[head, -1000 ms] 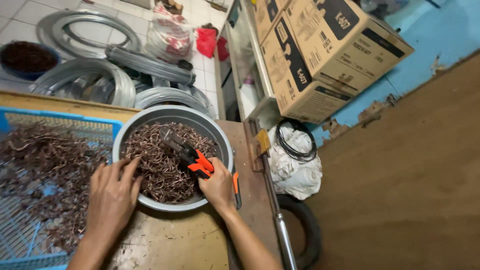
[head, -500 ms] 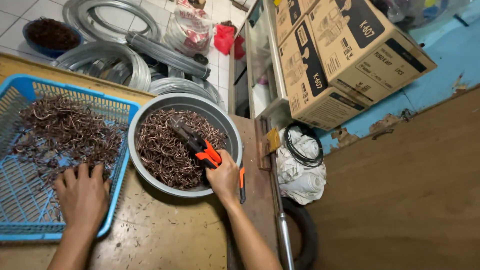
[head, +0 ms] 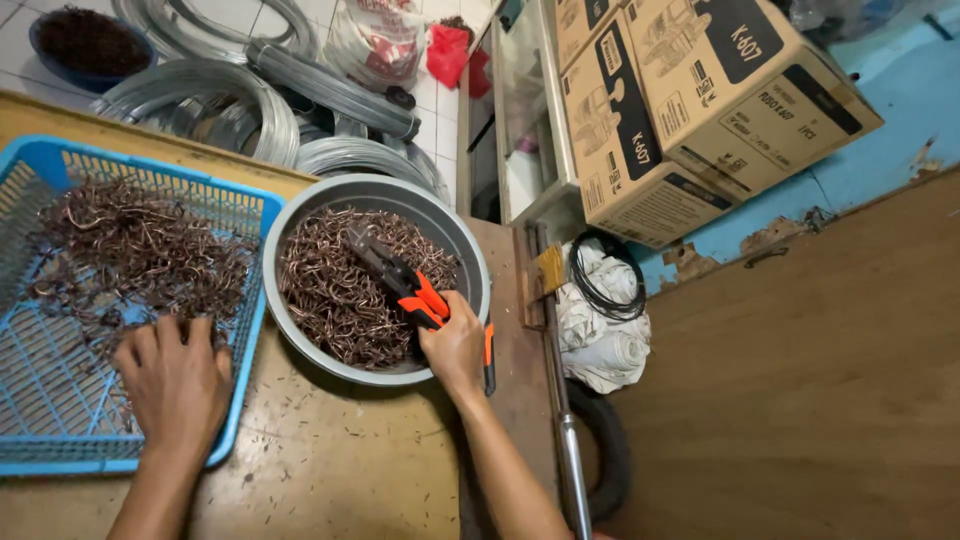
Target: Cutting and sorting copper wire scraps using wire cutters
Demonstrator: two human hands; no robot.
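My right hand [head: 455, 347] grips the orange handles of a pair of pliers [head: 393, 273] whose dark jaws lie over a heap of bent copper-coloured wire pieces in a round grey metal bowl [head: 285, 230]. My left hand [head: 175, 385] rests flat, fingers spread, on the near right part of a blue plastic basket [head: 255, 210], at the edge of a pile of the same wire pieces [head: 140, 245]. Both containers stand on a wooden tabletop [head: 330, 460].
Coils of grey steel wire [head: 220, 100] lie on the tiled floor beyond the table, beside a dark bowl [head: 85, 40] and a red bag [head: 450, 50]. Cardboard boxes [head: 720, 100] stand at the upper right. White cloth with a black wire loop [head: 600, 300] lies right of the table.
My left hand has moved from the bowl's rim leftward into the blue basket. My right hand stays at the bowl with the pliers. The view has shifted right.
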